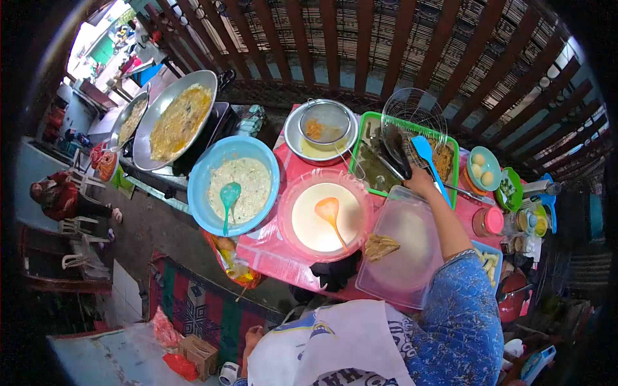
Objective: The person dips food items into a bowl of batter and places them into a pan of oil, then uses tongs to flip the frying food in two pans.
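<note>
My right hand [421, 183] reaches over the near edge of a green tray [361, 143], its fingers closed around a black-handled metal utensil [404, 166] whose exact kind I cannot make out. A blue spatula [423, 149] lies beside that hand, across the tray. Under my forearm is a clear plastic lid or box [412, 248] with a small brown bundle [381, 247] on it. My left hand [253, 337] hangs low beside my apron, away from the table; its fingers show too little to judge.
Left of the tray stand a pink bowl of pale batter [287, 222] with an orange ladle, a blue basin [199, 193] of white mixture with a green ladle, and a strainer [326, 123] over a bowl. Farther left, a large frying pan [145, 132] sits on a stove. Eggs [478, 159] lie right.
</note>
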A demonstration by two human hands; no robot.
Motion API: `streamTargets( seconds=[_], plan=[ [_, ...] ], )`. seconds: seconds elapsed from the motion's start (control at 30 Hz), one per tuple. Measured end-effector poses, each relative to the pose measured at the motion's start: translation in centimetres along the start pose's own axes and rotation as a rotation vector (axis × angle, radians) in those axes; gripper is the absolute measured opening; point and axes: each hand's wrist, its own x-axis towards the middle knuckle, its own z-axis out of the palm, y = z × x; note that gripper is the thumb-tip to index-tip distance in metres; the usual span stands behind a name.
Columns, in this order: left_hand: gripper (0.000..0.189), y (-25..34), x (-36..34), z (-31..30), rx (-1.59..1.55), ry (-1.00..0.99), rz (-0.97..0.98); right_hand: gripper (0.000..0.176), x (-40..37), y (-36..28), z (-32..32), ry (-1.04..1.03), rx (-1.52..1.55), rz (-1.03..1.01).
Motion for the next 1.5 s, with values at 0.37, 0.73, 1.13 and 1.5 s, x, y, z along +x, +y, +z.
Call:
streamTargets(
  seconds=[0.37, 0.73, 1.13, 1.5],
  plan=[
    [0.016, -0.2, 0.7, -0.3, -0.159, 0.028, 0.052, 0.038, 1.6, 2.3, 1.7, -0.150, -0.158, -0.010],
    [0.013, -1.7, 2.2, -1.1, -0.285, -0.040, 0.114, 0.030, 1.1, 1.0, -2.0, -0.228, -0.183, -0.229],
    [0.011, -1.3, 2.9, -1.0, -0.389, -0.053, 0.095, 0.041, 3.9, 1.2, -5.7, -0.575, 0.421, 0.008],
    [0.015, 16.2, -7.0, -4.6, -0.313, -0.058, 0.058, 0.014, -0.9, -5.7, -11.8, -0.602, 1.008, 0.214]
  ],
)
